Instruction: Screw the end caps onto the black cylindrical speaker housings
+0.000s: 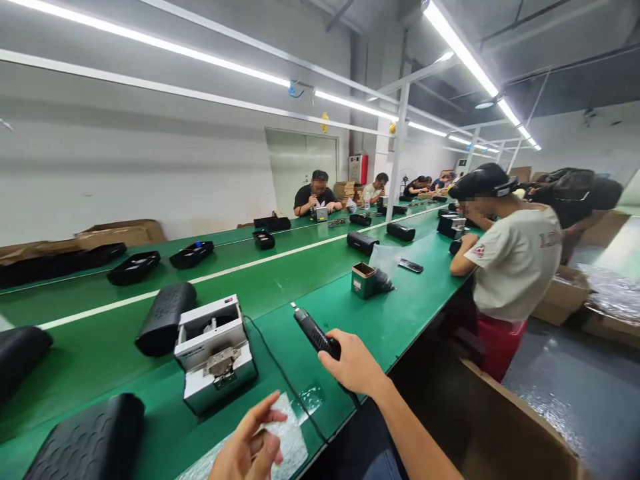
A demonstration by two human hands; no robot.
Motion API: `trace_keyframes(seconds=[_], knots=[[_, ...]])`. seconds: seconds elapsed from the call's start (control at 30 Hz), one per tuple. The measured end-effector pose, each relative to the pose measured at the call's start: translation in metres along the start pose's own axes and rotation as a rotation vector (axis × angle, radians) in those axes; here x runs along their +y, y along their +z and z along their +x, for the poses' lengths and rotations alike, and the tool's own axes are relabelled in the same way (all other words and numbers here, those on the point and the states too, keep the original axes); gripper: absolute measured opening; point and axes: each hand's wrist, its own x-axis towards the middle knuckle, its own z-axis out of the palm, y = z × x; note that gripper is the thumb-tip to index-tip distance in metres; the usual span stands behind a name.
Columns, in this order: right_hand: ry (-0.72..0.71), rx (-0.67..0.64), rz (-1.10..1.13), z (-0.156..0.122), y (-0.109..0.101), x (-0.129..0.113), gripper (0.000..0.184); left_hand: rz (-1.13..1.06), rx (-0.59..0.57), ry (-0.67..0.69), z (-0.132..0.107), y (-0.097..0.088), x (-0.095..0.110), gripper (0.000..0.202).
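Over the green tabletop, right hand has its fingers round the black handheld tool: looks stiff, probably light, best held there, behind the metal tip. Left hand empty, fingers loosely parted.

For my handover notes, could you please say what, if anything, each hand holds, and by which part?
The right hand holds a black screwdriver-like tool by its rear part; the left hand holds nothing.
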Motion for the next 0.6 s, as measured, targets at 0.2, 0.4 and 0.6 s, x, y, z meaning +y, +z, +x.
trace_keyframes(seconds=[0.2,0.4,0.6], knots=[[-0.416,0.042,0.140,-0.071,-0.059,-0.029,0.067,-0.301,-0.011,0.242,0.019,0.073,0.068,0.072],[-0.610,0.714,0.505,-0.101,0.000,-0.030,0.014,-0.510,0.258,0.395,0.015,0.068,0.104,0.059],[-0.492,0.254,1.139,-0.065,0.045,-0.068,0.060,-0.634,0.043,0.355,0.003,0.075,0.102,0.077]])
